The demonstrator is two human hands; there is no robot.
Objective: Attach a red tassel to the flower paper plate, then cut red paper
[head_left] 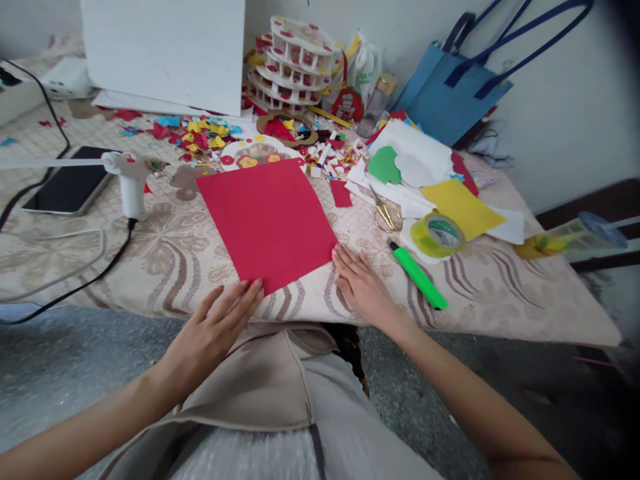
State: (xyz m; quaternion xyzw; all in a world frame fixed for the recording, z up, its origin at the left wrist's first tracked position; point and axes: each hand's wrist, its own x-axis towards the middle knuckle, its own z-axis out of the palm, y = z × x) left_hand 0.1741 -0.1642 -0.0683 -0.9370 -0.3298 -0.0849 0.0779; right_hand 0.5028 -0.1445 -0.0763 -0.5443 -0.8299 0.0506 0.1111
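Observation:
A square sheet of red paper [270, 223] lies flat on the cloth in front of me. My left hand [220, 320] rests at its near left corner, fingertips on the paper and fingers stretched out. At the near right corner, my right hand [363, 283] lies flat with its fingers extended, the tips touching the sheet's edge. Gold-handled scissors [386, 215] and a green utility knife [417, 275] lie to the right of my right hand. Beyond them is a roll of clear yellowish tape [436, 235].
A white glue gun [127, 183] and a phone [73, 183] are on the left, with cords. Colored paper scraps [205, 133] spread behind the sheet, below a tiered paper model [295, 67]. Yellow paper [463, 205], a blue bag [445, 93] and a plastic cup [570, 237] are on the right.

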